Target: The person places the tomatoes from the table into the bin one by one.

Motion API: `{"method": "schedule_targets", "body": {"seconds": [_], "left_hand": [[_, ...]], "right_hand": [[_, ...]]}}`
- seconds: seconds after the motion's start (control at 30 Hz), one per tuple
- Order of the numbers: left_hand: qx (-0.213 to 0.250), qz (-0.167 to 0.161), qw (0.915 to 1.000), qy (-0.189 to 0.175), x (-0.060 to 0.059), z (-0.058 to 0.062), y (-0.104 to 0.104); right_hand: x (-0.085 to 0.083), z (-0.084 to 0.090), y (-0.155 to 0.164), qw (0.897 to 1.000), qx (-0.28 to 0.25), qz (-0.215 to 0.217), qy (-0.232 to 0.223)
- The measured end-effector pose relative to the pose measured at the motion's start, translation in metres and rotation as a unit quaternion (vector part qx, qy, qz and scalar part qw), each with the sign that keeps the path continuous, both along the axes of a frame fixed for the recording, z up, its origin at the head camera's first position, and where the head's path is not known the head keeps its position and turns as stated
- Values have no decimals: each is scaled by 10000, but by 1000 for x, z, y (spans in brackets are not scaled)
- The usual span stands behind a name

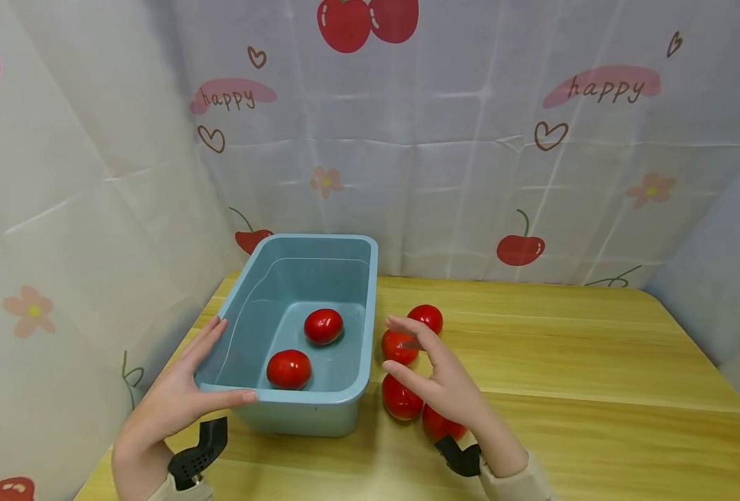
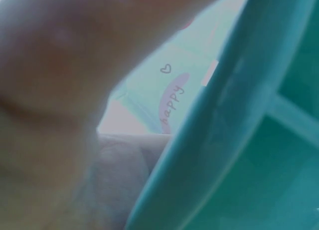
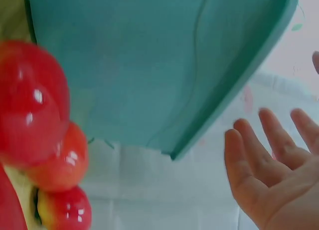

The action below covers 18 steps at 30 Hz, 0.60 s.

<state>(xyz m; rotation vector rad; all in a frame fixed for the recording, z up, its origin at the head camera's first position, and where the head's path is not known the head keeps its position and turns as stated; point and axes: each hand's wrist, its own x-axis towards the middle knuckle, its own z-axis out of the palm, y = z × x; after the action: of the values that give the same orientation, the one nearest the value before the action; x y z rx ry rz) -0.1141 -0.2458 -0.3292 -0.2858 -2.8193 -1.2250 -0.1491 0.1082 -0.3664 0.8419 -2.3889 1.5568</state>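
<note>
At the near left corner of a light blue plastic bin [image 1: 301, 396], my left hand [image 1: 175, 400] grips the rim. Its thumb lies along the front edge and its fingers reach over the left side. Two shiny red tomato-like fruits [image 1: 324, 326] sit inside the bin. Several more red fruits [image 1: 401, 398] lie in a loose row on the table just right of it. Over this row hovers my right hand [image 1: 446, 383], thumb and fingers parted with nothing between them. The right wrist view shows its spread fingers [image 3: 269, 160] apart from the fruits.
The wood-grain table [image 1: 570, 362] extends to the right of the fruits. Behind it and on both sides hang pale printed sheets [image 1: 445, 174], close to the bin's back and left. Each wrist carries a black mount [image 1: 197, 456].
</note>
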Motion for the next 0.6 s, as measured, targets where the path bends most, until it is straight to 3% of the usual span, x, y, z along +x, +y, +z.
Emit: {"method": "schedule_targets", "body": {"seconds": [0.23,0.6], "left_hand": [[13,-14,10000,11,0,-1,-1],[13,-31,10000,36,0,-2,-1]], "right_hand": [[-10,-4,14,9987,201,81,-463],[-27,-29,25,9899,688,219,-1217]]}}
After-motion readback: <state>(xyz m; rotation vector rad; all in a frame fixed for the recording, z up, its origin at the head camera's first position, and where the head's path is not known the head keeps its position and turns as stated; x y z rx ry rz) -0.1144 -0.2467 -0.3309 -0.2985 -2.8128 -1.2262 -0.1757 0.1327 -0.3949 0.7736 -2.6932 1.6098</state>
